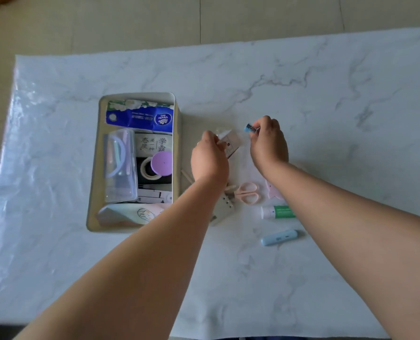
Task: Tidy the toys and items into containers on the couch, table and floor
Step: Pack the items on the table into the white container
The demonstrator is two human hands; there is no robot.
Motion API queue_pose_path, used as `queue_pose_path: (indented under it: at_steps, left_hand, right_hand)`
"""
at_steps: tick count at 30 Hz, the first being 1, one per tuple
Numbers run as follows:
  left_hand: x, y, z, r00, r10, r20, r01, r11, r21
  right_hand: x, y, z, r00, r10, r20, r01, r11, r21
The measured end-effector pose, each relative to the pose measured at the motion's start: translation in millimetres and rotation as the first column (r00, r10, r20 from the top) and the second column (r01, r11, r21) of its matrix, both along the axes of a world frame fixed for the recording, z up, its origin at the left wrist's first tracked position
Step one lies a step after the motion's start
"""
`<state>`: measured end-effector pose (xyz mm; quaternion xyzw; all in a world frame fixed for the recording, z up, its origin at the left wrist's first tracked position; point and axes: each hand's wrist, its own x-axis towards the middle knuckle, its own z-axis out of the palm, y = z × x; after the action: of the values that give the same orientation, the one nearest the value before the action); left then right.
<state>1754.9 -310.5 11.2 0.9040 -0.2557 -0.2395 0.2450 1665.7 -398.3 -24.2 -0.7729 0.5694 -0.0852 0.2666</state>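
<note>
A cream rectangular bin [177,133] sits on the marble table, holding a blue tissue pack [140,118], a clear plastic case [119,165], a tape roll [148,170] and a purple round lid [162,163]. Just right of the bin, my left hand [209,158] grips a small white box [232,142]. My right hand [267,143] pinches a small blue clip-like item [249,128] a little to the right of that box. Both hands hover above the table.
Loose on the table near my forearms lie pink scissors [248,192], a white stapler-like item [222,209], a green-and-white tube [279,211], a light blue pen-shaped item [280,237] and a pink item [274,191]. A tiled floor lies beyond the table's far edge.
</note>
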Motion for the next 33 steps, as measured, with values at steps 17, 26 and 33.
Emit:
queue_pose_path:
  at_steps: [17, 26, 33]
  left_hand:
    - [100.5, 126.8, 22.9, 0.946, -0.001, 0.324, -0.041, 0.992, 0.122]
    - [67.8, 110.2, 1.4, 0.886, -0.386, 0.257, 0.270, 0.880, 0.390]
    - [97.7, 122.6, 1.3, 0.905, -0.322, 0.279, 0.203, 0.902, 0.382]
  right_hand:
    - [106.3, 81.1, 39.7, 0.981, 0.149, 0.124, -0.163, 0.980, 0.115]
    - [70.2, 97.1, 3.1, 0.982, 0.176, -0.072, -0.152, 0.954, 0.259]
    - [79.1, 102.4, -5.1, 0.960, 0.243, -0.139, -0.200, 0.943, 0.267]
